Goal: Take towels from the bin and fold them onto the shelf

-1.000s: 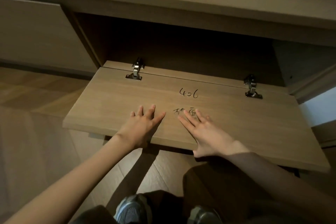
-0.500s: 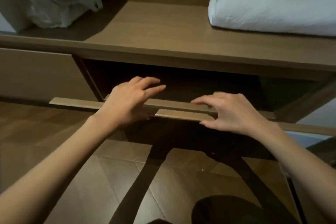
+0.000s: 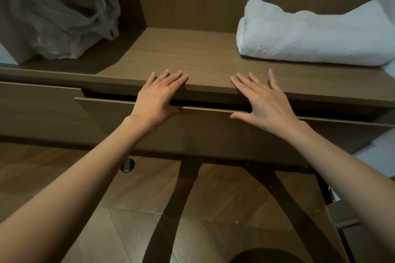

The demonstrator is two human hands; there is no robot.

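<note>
Looks down on a brown wooden shelf. Shows a folded white towel lying on the shelf's right part and a crumpled translucent plastic bag in the left rear corner, well apart. Shows below the shelf's front edge a wooden flap door, tilted slightly outward, with a dark gap between its top edge and the shelf. Catches the left hand with fingers straight and spread, palm at the flap's top edge, fingertips over the shelf's front edge. Catches the right hand posed alike further right, thumb stretched along the flap's top edge. Takes in both bare forearms, the wood-patterned floor beneath, and a small round metal fitting set in it beside the left forearm.
</note>
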